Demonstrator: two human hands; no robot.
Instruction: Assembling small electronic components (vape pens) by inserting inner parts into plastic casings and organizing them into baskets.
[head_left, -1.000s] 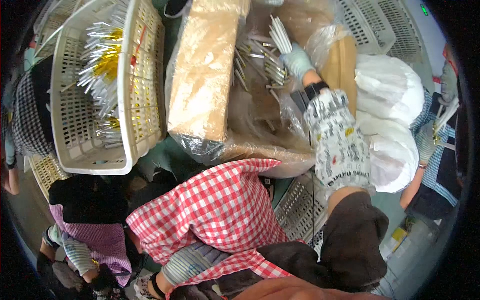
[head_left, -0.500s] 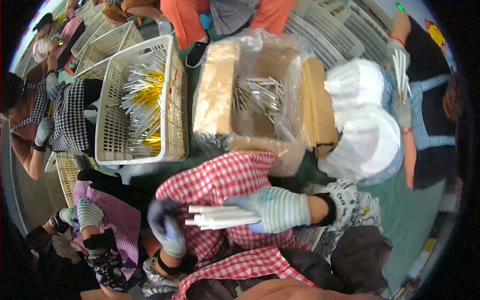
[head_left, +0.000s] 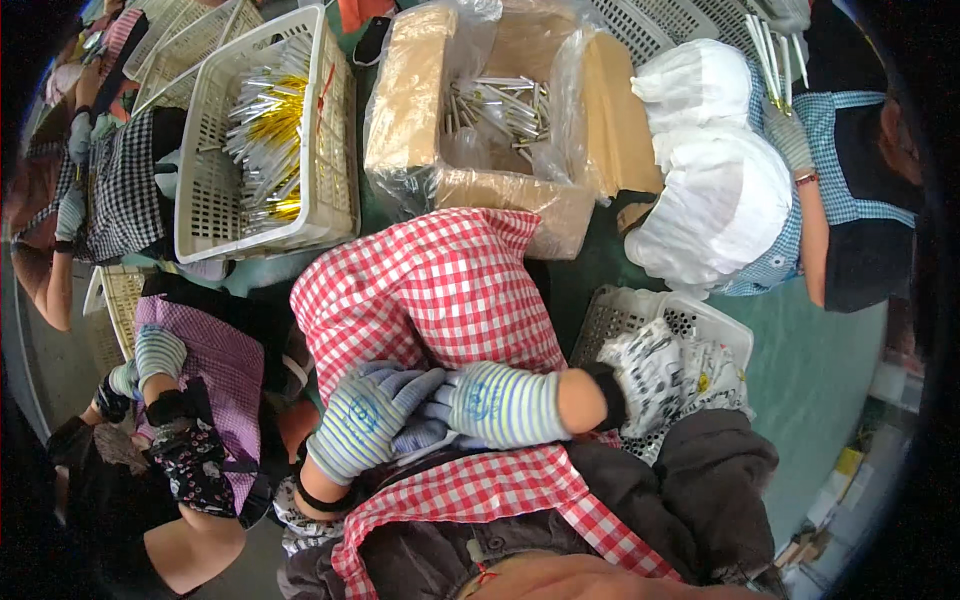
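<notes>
Both my hands wear striped knit gloves and meet low over my lap, above the red-and-white checked cloth [head_left: 480, 300]. My left hand [head_left: 365, 420] is closed, its fingers bent over and touching the fingertips of my right hand [head_left: 505, 405]. My right hand is closed too, palm down, fingers pointing left. The bundle of thin white sticks seen in it half a second ago is now hidden by the gloves; only a pale sliver shows beneath them. What lies inside my left hand cannot be seen.
Ahead stands an open, plastic-lined carton [head_left: 515, 195] holding loose sticks. Left of it, a cream crate [head_left: 335, 190] holds yellow and silvery sticks. A white basket [head_left: 735, 335] sits at my right. Co-workers sit around; the gloved hand [head_left: 788, 135] at right grips white sticks.
My left hand has moved right and closed against my right hand, which has shifted slightly left and up. The white sticks have gone from sight. The view has tilted down.
</notes>
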